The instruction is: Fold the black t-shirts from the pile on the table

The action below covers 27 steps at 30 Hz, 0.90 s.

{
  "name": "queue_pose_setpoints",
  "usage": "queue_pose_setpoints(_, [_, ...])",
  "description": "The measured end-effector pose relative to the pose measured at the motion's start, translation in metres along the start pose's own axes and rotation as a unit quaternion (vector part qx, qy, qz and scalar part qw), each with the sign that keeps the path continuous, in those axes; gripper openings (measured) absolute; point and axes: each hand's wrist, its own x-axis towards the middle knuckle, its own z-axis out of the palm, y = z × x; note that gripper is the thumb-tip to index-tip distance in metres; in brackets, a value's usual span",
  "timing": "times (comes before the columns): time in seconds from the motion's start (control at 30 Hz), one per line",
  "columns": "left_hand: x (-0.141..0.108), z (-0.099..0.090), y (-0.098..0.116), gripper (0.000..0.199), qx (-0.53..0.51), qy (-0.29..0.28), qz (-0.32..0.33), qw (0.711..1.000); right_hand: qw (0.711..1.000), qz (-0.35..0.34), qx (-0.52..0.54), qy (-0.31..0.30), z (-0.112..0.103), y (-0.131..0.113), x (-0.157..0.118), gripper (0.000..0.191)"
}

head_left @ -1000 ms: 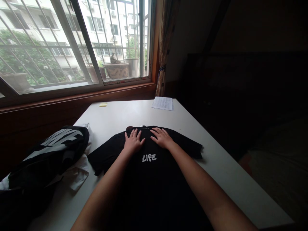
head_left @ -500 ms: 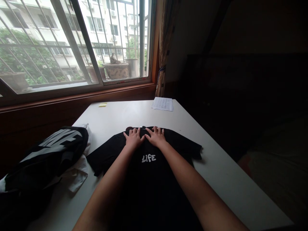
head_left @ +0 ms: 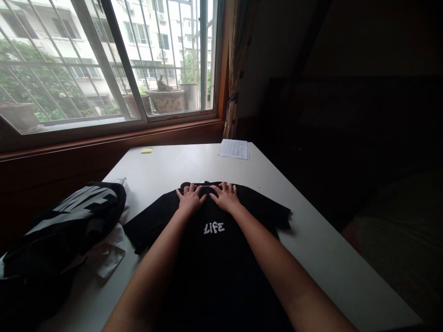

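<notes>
Spread with its collar at twelve o'clock, the black short-sleeved fabric T-shirt [head_left: 214, 263] lies on the white, angular, smooth-topped table [head_left: 301, 244], its lower part running toward six o'clock. White lettering [head_left: 214, 228] on it appears upside down in the view. Taking that print as the clock's centre, the left hand [head_left: 191, 199] rests at eleven o'clock and the right hand [head_left: 225, 197] at one o'clock, both touching the shirt just below the collar. The fingers of each are released and fanned, slightly bent, pressing on the cloth without clenching; the thumbs point toward each other, apart.

A small, dark brown, rounded object [head_left: 185, 185], partly hidden, sits at eleven, beside the collar. At nine lies a rumpled heap of black and white fabric clothing [head_left: 65, 230] with large grey lettering. A yellow paper note [head_left: 147, 150] is near the far edge at eleven, and printed white paper sheets [head_left: 234, 149] lie just past twelve.
</notes>
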Motion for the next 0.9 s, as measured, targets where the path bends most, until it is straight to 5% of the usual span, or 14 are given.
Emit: queue_pose_setpoints(0.9, [-0.007, 0.010, -0.017, 0.055, 0.030, 0.006, 0.068, 0.997, 0.992, -0.123, 0.004, -0.034, 0.000, 0.042, -0.012, 0.058])
